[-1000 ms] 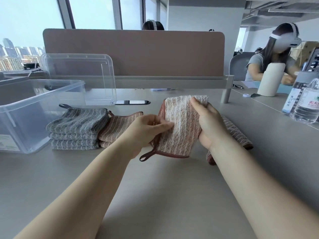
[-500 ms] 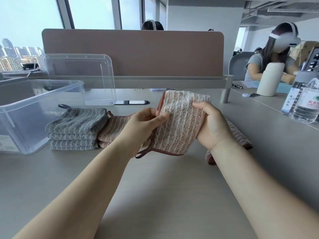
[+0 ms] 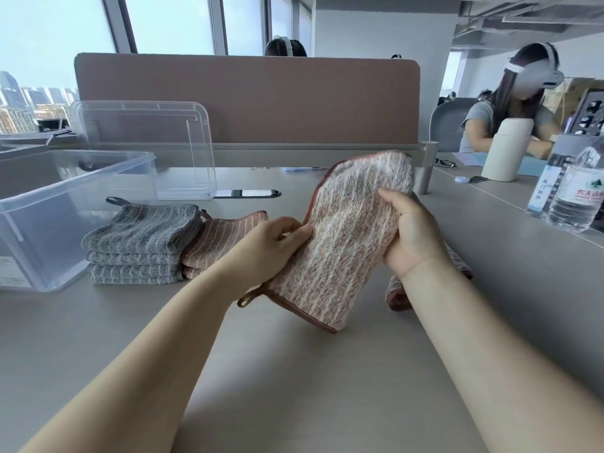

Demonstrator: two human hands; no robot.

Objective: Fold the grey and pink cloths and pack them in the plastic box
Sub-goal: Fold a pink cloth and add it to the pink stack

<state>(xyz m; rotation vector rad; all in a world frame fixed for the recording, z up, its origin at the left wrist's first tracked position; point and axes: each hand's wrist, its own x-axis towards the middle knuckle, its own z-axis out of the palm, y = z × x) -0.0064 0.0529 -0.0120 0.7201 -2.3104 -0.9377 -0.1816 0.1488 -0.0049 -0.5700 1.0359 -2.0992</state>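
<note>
Item in hand: one pink cloth, partly folded, held off the table at centre frame and tilted, its hanging loop at the lower left corner. The left hand pinches its left edge between thumb and curled fingers. The right hand grips the right edge, thumb on the front face and fingers wrapped behind. At centre left, a stack of folded grey cloths touches a smaller pile of folded pink cloths. The plastic box stands open at the left edge, just beside the stack. A further pink cloth lies partly hidden under the right forearm. Step, as judged: folding, with packing seemingly not begun. The next move calls for bringing the edges together squarely, then setting the cloth on the pink pile.
</note>
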